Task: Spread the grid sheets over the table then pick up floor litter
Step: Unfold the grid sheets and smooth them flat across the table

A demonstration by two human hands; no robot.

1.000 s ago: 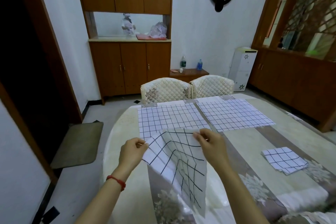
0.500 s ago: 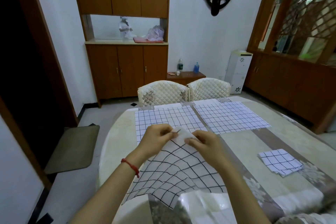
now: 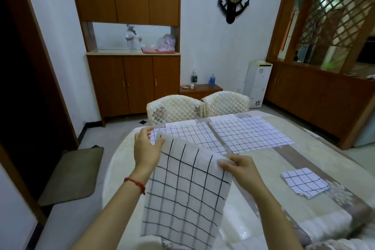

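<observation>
Spreading step: the left hand (image 3: pixel 146 150) and right hand (image 3: pixel 241 170) each pinch a top corner of a sheet (image 3: pixel 185 193), which hangs open above the near table (image 3: pixel 324 160). Two sheets (image 3: pixel 249 136) already lie flat at the far side, and a folded stack (image 3: pixel 303 181) waits at right. The next move probably calls for lowering it flat beside those.

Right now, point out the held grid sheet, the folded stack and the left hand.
held grid sheet (image 3: pixel 186 195), head view, middle of cloth
folded stack (image 3: pixel 304 182), head view, top sheet
left hand (image 3: pixel 146 149), head view, back of hand
</observation>
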